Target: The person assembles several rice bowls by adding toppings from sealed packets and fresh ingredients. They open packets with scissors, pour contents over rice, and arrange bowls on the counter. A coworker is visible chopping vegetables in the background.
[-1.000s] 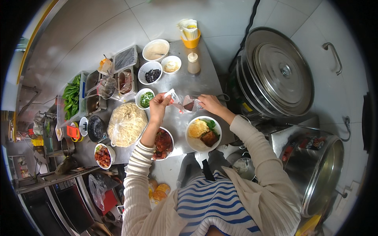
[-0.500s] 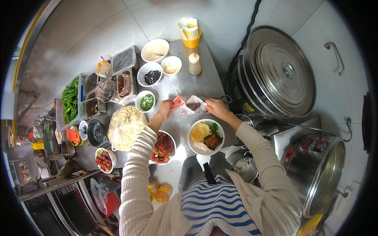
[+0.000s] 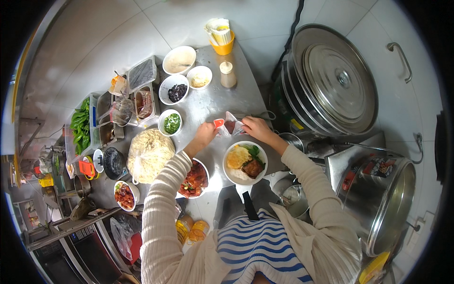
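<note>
A small white-and-red plastic bag [image 3: 230, 125] with something dark reddish inside is held over the steel table. My left hand [image 3: 206, 133] is closed on its left edge, where a red patch shows. At the opposite edge, my right hand [image 3: 256, 128] pinches the plastic, fingers bent. Just below the bag, nearest my right hand, stands a white bowl [image 3: 229, 178] of rice with a fried egg, greens and a browned piece of food. By my left forearm is a bowl of red chunky food [image 3: 195, 176], partly covered by the sleeve.
Chopped green onion [image 3: 172, 123] fills a small bowl left of my hands. A large bag of noodles [image 3: 150, 154] lies beside my left arm. Further back stand a shaker bottle [image 3: 227, 75] and a yellow cup [image 3: 223, 46]. Big steel pots [image 3: 340, 80] crowd the right side.
My hands have come slightly closer together, and the bag between them looks narrower and more upright. The whole view has shifted a little; the bowls stay in place.
</note>
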`<state>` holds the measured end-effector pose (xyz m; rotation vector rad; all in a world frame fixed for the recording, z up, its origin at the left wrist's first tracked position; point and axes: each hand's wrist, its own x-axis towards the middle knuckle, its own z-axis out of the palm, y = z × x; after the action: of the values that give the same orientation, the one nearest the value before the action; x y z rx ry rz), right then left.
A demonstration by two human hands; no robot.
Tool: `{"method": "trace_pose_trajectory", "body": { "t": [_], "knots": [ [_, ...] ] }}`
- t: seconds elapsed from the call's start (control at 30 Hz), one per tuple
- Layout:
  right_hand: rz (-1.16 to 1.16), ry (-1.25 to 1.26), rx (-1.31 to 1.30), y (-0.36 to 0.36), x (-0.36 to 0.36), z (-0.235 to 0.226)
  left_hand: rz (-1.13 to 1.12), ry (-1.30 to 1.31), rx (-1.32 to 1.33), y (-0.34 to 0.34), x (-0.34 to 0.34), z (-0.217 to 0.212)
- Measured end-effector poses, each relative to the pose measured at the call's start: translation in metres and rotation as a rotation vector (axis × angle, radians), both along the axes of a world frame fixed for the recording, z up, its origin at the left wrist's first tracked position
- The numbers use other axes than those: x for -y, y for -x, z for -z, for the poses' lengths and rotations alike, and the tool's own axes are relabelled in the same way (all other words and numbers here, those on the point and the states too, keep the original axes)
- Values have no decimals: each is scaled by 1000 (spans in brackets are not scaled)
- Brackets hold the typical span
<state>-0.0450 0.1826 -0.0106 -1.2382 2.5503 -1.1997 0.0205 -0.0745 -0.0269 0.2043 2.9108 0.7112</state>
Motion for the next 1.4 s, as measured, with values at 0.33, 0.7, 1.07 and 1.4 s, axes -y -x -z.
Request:
{"method": "trace_pose_trajectory", "body": {
  "t": [0.33,0.7,1.07,1.4],
  "knots": [
    [31,-8,-72,8,-8,-14,-124,120,-187,-23,-20,-49],
    [95,55,-210,-35,-35,-128,-417,-421,-285,-106,-75,-154],
    [120,-363,1,-137,-77,-144,-551,-1085,77,-219,-158,-76],
    [-16,-749,-28,-125,-50,-146,-881,-1716,516,-234,-186,-70]
  ]
}}
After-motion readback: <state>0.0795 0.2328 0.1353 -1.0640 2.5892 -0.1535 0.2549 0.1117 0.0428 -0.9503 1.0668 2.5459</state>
